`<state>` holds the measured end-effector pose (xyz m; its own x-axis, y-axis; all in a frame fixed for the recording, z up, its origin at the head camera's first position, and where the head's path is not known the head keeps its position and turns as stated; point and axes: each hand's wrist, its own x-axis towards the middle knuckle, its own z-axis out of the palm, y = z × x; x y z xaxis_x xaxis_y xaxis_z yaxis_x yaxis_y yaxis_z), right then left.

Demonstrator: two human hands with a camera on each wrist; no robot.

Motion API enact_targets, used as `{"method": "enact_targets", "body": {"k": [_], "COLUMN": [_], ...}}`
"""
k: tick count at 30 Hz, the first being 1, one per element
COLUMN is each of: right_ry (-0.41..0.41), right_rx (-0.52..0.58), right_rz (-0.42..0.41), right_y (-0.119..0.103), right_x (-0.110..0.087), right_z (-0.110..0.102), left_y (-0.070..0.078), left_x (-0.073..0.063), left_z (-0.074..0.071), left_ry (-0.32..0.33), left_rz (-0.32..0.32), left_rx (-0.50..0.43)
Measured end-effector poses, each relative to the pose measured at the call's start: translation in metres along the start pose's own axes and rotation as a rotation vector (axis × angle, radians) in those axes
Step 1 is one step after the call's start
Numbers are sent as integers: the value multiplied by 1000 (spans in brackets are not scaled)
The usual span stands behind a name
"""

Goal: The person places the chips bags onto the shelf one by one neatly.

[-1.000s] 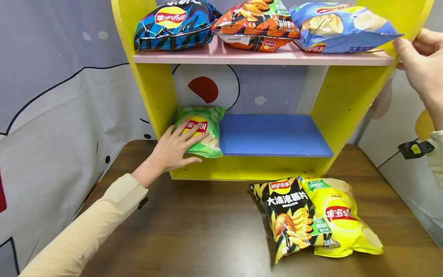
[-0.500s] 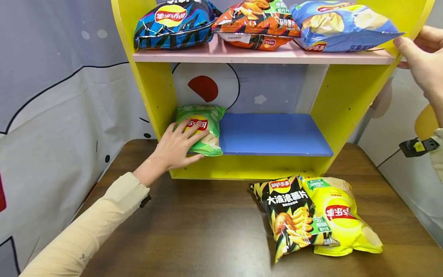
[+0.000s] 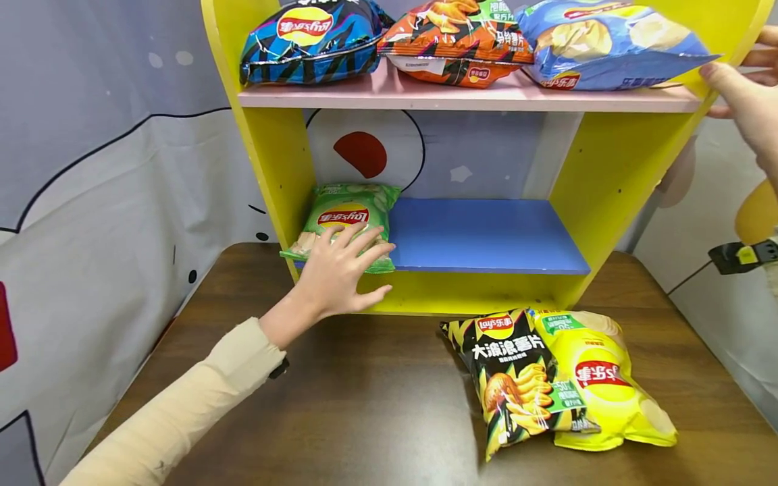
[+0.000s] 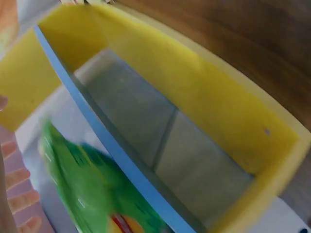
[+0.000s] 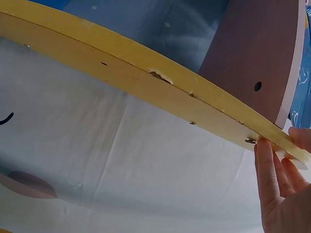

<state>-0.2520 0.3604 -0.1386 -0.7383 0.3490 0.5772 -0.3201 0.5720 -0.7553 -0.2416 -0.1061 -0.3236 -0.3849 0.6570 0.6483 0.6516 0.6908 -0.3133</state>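
A green Lay's chip bag (image 3: 355, 196) lies at the left end of the blue lower shelf (image 3: 474, 236), its front edge over the shelf lip. My left hand (image 3: 334, 277) hovers in front of it, fingers spread and straight, holding nothing. In the left wrist view the green chip bag (image 4: 87, 184) is blurred, and the fingertips appear apart from it. My right hand (image 3: 750, 101) grips the shelf unit's yellow side panel at upper right. The right wrist view shows the thumb on one side of the side panel (image 5: 180, 87) and the fingers against its outer face.
Blue-black (image 3: 310, 44), orange (image 3: 456, 47) and light blue (image 3: 608, 50) chip bags lie on the pink upper shelf (image 3: 389, 100). On the brown table (image 3: 377, 405), a black chip bag (image 3: 516, 378) overlaps a yellow one (image 3: 614, 398). A patterned cloth (image 3: 121, 182) hangs behind.
My left hand has drawn back off the green bag, toward me and slightly right. The bag's lower left corner now shows. My right hand stays at the side panel.
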Motion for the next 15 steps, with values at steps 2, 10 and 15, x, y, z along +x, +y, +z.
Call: {"method": "enact_targets", "body": {"k": [2,10,15], "right_ry": [-3,-31,-32], "right_rx": [-18,2,29], "right_rz": [-7,38,76], "right_y": [1,3,2], "right_x": [1,1,1], "right_z": [0,-7,-8], "left_y": [13,78,119], "left_x": [2,2,2], "left_z": [-1,-2,-10], "left_ry": [42,-62,-261], "left_rz": [23,67,77], "left_rx": [-4,-29,-37]}}
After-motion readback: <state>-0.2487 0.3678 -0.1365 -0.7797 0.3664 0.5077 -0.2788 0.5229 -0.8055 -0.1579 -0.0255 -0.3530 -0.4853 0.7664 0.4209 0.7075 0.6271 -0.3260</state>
